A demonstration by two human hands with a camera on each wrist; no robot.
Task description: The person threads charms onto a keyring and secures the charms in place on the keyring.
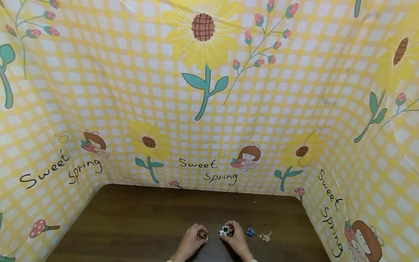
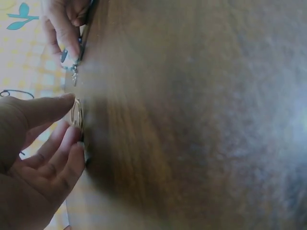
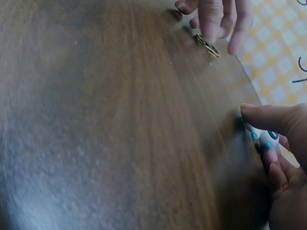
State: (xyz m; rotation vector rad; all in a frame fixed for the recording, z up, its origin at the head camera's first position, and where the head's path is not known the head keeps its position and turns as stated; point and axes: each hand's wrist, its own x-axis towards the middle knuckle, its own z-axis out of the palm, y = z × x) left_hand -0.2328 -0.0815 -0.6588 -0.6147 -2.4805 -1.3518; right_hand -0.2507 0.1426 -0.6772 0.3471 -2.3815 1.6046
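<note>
Between the thumb and fingers of my left hand are thin gold rings, which look like a key ring. They stand on edge close over the brown table. My right hand pinches a small white figurine with a dark round face; its blue spots show in the right wrist view. A short metal chain hangs from the figurine toward the left hand. The rings and the figurine are apart. Part of the figurine is hidden by the right fingers.
Right of the right hand lies a small blue charm with gold keychain hardware beside it. The brown wooden table is enclosed by a yellow checked cloth at the back and sides.
</note>
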